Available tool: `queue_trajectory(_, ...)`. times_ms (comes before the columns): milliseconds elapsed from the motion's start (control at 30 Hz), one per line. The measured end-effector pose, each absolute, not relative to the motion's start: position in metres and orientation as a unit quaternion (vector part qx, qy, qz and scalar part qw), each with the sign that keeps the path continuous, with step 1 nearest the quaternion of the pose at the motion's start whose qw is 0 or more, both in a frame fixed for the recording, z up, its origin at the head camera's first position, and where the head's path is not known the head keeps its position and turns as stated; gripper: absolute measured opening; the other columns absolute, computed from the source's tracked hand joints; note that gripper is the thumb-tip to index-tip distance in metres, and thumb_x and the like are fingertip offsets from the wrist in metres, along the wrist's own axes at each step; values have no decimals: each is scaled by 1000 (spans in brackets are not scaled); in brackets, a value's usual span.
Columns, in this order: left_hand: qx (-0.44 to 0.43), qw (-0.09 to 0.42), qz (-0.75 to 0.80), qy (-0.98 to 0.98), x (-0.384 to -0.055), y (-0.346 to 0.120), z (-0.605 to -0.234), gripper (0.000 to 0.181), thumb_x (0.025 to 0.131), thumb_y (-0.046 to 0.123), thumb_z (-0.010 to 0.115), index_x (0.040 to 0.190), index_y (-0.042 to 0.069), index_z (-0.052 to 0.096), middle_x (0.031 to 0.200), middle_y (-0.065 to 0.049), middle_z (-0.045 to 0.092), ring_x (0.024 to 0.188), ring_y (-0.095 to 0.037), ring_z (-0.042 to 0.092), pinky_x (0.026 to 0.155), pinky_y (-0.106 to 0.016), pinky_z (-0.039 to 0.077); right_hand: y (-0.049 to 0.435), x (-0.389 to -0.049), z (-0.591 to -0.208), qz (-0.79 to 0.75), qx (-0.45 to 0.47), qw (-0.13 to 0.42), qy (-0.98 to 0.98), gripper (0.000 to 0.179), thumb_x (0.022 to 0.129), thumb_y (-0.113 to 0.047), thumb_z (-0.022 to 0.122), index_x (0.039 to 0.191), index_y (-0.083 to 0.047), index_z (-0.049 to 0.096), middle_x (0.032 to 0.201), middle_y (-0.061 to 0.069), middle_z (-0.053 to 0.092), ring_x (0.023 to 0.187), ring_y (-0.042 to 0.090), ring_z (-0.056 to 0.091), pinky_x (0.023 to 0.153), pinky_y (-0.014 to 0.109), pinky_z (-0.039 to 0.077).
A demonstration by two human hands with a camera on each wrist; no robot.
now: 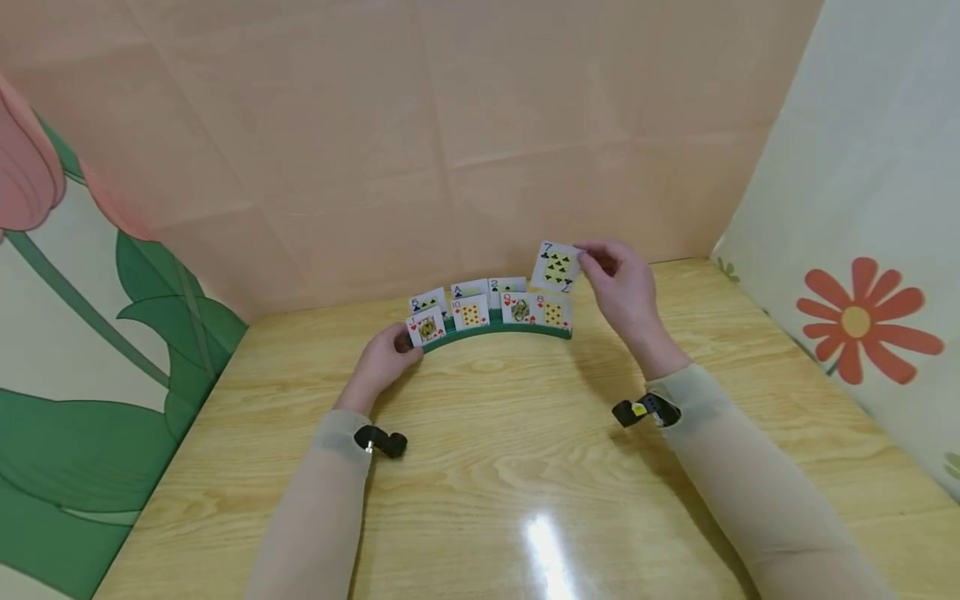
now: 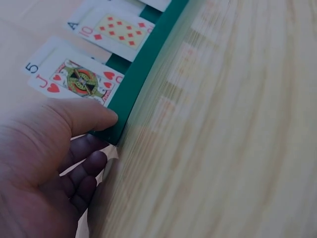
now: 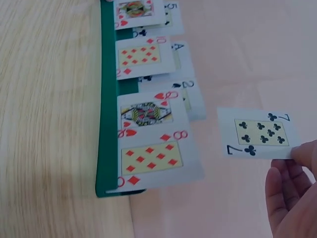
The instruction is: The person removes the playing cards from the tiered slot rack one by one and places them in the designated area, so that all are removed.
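A curved green card holder [image 1: 495,328] stands on the table with two rows of playing cards. Its front row shows a jack of hearts [image 2: 79,79], a ten of diamonds [image 3: 146,57], a queen of hearts [image 3: 148,114] and an eight of diamonds [image 3: 153,157]. Behind them stand a black five [image 1: 428,298], an ace [image 1: 468,289] and a two [image 1: 507,287]. My left hand [image 1: 386,362] grips the holder's left end, thumb on its front edge. Above the right end, my right hand [image 1: 626,292] pinches a seven of clubs [image 3: 260,133] by its edge, apart from the other cards.
The wooden table [image 1: 465,433] reaches back to a plain pinkish backdrop [image 1: 337,167] close behind the holder. Printed panels stand at both sides, one with a red flower [image 1: 855,321]. Each wrist carries a small black camera [image 1: 382,442].
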State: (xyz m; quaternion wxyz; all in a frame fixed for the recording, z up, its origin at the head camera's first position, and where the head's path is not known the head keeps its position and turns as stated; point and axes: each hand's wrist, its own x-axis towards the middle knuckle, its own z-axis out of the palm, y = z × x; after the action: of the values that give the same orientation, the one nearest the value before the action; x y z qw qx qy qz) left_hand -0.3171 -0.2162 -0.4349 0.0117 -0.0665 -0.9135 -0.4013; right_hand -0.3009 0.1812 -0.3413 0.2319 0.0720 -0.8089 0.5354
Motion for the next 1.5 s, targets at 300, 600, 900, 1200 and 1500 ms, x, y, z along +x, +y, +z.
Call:
queue_trajectory(300,-69,4,-411,-909,-318,-217,-435,40,104,17,77,139,3,66,133,-16,70,121,-32,64,110,-53,50,168,-294,-341,551,119,195,-803,27,113,-23,66,132,-6,75,119,13,73,105,33,69,83,26,57)
queue_trajectory(600,-64,1,-402,-914,-319,-219,-438,37,105,20,78,137,4,68,130,-14,70,117,-30,63,108,-52,50,142,-286,-355,543,168,101,-816,26,112,-21,69,134,-7,75,120,13,74,104,37,70,79,24,60)
queue_trajectory(900,-71,3,-405,-911,-319,-222,-440,39,105,20,78,139,3,68,132,-15,71,122,-31,64,110,-52,50,121,-289,-372,550,188,27,-813,22,111,-12,69,131,-7,76,117,12,75,104,39,72,81,30,62)
queue_trajectory(1200,-75,7,-406,-911,-319,-223,-440,39,104,20,79,138,3,69,131,-16,71,122,-31,65,110,-52,50,105,-293,-383,542,209,-33,-814,21,110,-8,70,128,-2,76,109,14,75,100,46,72,90,57,62)
queue_trajectory(1500,-78,11,-400,-913,-322,-224,-443,35,104,21,79,133,3,71,125,-15,72,116,-31,65,107,-52,51,87,-298,-398,536,217,-86,-811,18,110,-10,70,127,-4,76,106,11,74,101,45,74,91,56,62)
